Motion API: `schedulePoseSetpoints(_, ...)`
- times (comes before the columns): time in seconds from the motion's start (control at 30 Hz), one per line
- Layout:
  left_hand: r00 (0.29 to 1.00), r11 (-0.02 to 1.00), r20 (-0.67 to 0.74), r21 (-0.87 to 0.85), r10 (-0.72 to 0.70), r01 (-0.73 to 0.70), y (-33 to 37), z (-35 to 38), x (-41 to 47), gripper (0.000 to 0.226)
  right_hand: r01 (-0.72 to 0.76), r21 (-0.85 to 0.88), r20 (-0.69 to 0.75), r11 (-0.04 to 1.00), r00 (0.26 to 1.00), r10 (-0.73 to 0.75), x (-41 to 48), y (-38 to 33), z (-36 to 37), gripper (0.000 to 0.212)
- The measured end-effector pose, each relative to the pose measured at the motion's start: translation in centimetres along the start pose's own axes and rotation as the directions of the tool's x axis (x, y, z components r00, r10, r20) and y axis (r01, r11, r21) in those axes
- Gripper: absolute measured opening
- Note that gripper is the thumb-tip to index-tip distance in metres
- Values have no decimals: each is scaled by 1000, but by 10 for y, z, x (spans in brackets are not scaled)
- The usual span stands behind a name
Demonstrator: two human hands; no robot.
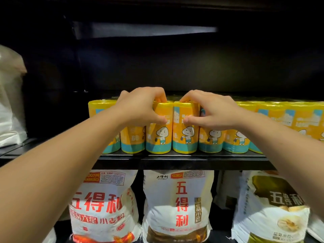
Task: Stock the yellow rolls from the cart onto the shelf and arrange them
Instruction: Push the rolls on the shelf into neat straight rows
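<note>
Several yellow rolls with teal bands and a cartoon figure stand upright in a row along the front of a black shelf [175,161]. My left hand [140,106] grips one roll [158,137] near the middle, fingers over its top and thumb on its front. My right hand [208,111] grips the neighbouring roll [185,135] in the same way. The two rolls stand side by side, almost touching. More rolls [273,116] run off to the right, with another row behind. The cart is out of view.
Large white flour bags [177,207] with red characters fill the shelf below. A pale sack [10,102] sits at the far left on the same level. The space above the rolls is dark and open up to the shelf overhead.
</note>
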State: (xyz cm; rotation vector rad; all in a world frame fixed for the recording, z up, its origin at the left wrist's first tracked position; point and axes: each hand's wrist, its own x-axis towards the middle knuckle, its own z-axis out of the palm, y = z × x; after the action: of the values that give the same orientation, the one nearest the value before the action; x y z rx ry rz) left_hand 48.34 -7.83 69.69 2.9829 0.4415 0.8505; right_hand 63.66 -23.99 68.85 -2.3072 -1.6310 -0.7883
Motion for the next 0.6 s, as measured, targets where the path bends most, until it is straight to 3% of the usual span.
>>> schedulePoseSetpoints(0.3,994,992,93,-120,55,-44,-8,-7,2,52,-28,28,12,999,1000,28,0,-2,-1,54)
schedulePoseSetpoints(0.6,992,984,101,-170,69,-52,-13,-4,2,53,-28,24,13,999,1000,28,0,-2,-1,54)
